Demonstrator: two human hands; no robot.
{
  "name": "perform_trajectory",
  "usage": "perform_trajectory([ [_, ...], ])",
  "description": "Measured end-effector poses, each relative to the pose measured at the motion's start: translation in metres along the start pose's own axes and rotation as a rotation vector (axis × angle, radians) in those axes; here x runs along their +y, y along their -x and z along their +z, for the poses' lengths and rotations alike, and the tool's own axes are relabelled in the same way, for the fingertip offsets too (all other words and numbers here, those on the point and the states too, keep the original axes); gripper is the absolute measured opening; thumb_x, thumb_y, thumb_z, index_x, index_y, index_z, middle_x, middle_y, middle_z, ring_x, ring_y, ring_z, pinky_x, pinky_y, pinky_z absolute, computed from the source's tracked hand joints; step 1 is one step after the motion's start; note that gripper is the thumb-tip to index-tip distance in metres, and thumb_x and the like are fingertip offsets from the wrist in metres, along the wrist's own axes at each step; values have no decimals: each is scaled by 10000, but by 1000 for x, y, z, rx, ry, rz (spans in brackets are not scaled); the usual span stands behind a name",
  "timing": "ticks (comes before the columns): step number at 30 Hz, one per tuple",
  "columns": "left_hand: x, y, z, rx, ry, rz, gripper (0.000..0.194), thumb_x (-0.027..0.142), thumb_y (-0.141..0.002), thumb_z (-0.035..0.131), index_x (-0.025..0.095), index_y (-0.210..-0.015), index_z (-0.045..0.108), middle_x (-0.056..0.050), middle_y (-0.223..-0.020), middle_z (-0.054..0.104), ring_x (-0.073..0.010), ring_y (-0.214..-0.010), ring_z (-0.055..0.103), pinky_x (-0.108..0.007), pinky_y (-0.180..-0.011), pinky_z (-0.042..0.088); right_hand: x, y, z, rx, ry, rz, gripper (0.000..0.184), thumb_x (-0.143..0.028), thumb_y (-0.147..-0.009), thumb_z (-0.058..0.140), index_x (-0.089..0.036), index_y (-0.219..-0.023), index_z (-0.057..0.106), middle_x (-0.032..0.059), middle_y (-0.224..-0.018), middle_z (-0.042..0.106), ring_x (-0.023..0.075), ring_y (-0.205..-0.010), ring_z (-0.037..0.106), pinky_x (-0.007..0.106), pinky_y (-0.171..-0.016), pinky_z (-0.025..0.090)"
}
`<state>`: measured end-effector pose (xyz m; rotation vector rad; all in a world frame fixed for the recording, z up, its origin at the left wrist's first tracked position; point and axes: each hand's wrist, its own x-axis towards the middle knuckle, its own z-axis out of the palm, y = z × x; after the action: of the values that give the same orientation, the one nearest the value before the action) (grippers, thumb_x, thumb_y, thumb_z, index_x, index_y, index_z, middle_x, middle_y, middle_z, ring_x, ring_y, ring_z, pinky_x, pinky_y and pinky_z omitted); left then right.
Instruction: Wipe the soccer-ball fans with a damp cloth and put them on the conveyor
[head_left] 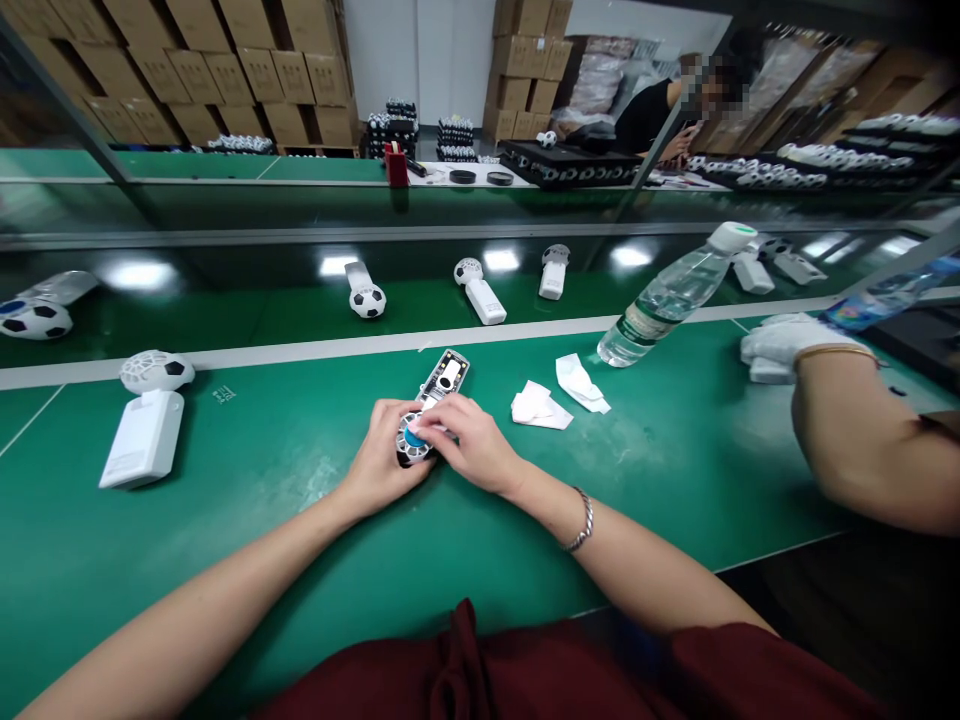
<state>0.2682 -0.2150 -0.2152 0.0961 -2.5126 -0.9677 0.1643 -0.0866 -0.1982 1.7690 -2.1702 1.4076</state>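
My left hand (381, 455) is closed around the ball-shaped head of a handheld fan (453, 368), patterned like a black and white football. The fan's handle is uncovered and points away from me, with a circuit board and small parts showing. Over the fan head, my right hand (474, 443) has its fingertips pinched at a blue round part (411, 437) in the middle of the grille. Those fingers hide part of the blue piece and the neck of the fan. Right of my hands lie crumpled white papers (540, 405) (582, 383) on the green table (315, 560).
A white handheld fan (144, 437) lies at left. More fans (480, 292) (366, 292) (555, 272) rest along the far strip. A water bottle (675, 298) stands at right. Beside me is a co-worker's gloved hand (795, 345). Another person (652, 115) sits beyond the metal frame.
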Motion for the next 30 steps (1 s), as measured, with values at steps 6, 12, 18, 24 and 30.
perform_trajectory([
  [6, 0, 0, 0, 8, 9, -22, 506, 181, -649, 617, 186, -1110, 408, -52, -1058, 411, -145, -1031, 397, -265, -909, 373, -1, -4, -4, 107, -224, 126, 125, -262, -817, 530, -153, -837, 590, 32, -832, 570, 99, -821, 520, 214, -730, 439],
  [12, -3, 1, 1, 14, -2, -6, 490, 179, -652, 603, 170, -1103, 412, -53, -1053, 417, -138, -1032, 388, -249, -906, 371, -2, -2, 0, 4, -130, -21, 129, -239, -819, 522, -157, -864, 611, 45, -839, 549, 103, -818, 518, 229, -766, 437],
  [18, -3, 1, 1, 19, -5, 6, 491, 172, -651, 598, 168, -1105, 411, -62, -1052, 418, -150, -1025, 395, -274, -903, 377, 1, -2, 0, -34, -21, -57, 112, -222, -829, 507, -163, -863, 596, 31, -845, 574, 112, -828, 526, 250, -750, 402],
  [24, -3, 0, 1, 17, -14, -3, 489, 187, -656, 601, 171, -1108, 413, -71, -1058, 418, -169, -1032, 400, -302, -897, 387, -4, -1, -1, -26, -16, -5, 102, -224, -822, 518, -155, -843, 591, 28, -838, 570, 109, -824, 523, 240, -735, 394],
  [30, 0, 0, -1, 19, -31, -6, 511, 192, -646, 618, 179, -1112, 410, -60, -1059, 424, -165, -1036, 396, -294, -900, 383, -1, -3, -5, 32, -121, 116, 123, -252, -813, 531, -142, -799, 583, 27, -817, 565, 95, -785, 519, 216, -704, 411],
])
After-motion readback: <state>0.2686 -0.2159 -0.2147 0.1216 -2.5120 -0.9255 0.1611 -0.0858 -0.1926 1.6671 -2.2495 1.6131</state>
